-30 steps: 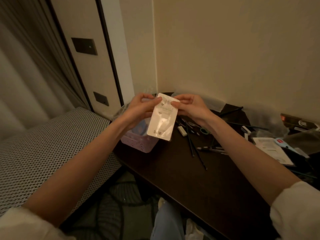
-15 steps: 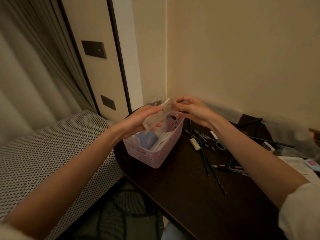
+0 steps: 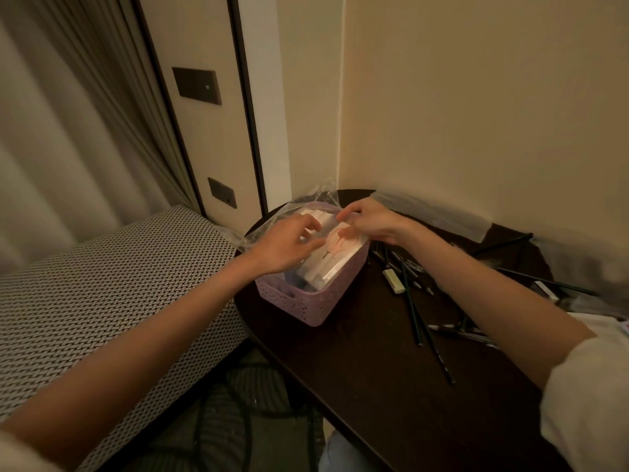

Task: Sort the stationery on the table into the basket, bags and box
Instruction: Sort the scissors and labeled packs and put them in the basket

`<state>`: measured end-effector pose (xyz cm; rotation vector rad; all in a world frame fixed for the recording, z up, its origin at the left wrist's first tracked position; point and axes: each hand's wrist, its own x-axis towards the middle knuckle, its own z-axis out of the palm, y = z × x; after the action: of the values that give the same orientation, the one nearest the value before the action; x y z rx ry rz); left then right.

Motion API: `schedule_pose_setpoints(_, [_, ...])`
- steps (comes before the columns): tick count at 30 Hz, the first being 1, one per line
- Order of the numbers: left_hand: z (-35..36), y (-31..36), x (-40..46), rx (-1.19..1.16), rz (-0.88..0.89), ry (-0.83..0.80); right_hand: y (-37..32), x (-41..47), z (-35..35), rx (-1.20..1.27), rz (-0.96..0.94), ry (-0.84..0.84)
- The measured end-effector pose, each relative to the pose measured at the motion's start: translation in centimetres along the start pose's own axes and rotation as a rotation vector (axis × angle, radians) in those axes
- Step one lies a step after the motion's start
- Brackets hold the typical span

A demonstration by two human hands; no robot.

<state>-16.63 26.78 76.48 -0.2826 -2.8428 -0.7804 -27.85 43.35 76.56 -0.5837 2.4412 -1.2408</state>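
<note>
Two bare forearms, sleeves pushed up near elbows. Right sleeve (image 3: 589,396): pale off-white, soft fabric, loose cuff bunched in folds, sits at the near edge of the dark table (image 3: 391,386). Left sleeve (image 3: 20,454): same pale fabric, only a sliver in view, well left of table. Left hand (image 3: 286,245) & right hand (image 3: 369,221): no rings, watch or gloves visible. Light blue trousers (image 3: 340,454), prob. denim, just below table's near edge.

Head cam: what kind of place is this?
Probably a hotel or guest room, not an office. Pleated floor-length curtains, dark wall switch panels on a cream wall, and a woven-pattern upholstered bench beside a small round dark wooden table in the corner.
</note>
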Motion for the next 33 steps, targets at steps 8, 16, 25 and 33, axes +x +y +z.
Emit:
schedule_pose_setpoints(8, [0.0,-0.3,-0.4,0.172,0.131,-0.321,-0.1,1.3,1.6,-0.195,-0.056,-0.069])
schedule_pose_setpoints(16, [0.8,-1.4,0.2,0.212,0.098,-0.591,-0.3,1.2,0.7,-0.545,-0.108,-0.288])
schedule_pose_setpoints(25, [0.5,-1.9,0.8,0.117,0.006,-0.822,-0.8,2.7,1.3,-0.743,-0.055,-0.403])
schedule_pose_setpoints(33, [0.8,-1.6,1.5,-0.101,-0.225,-0.778,0.0,3.5,2.4,-0.85,-0.096,-0.388])
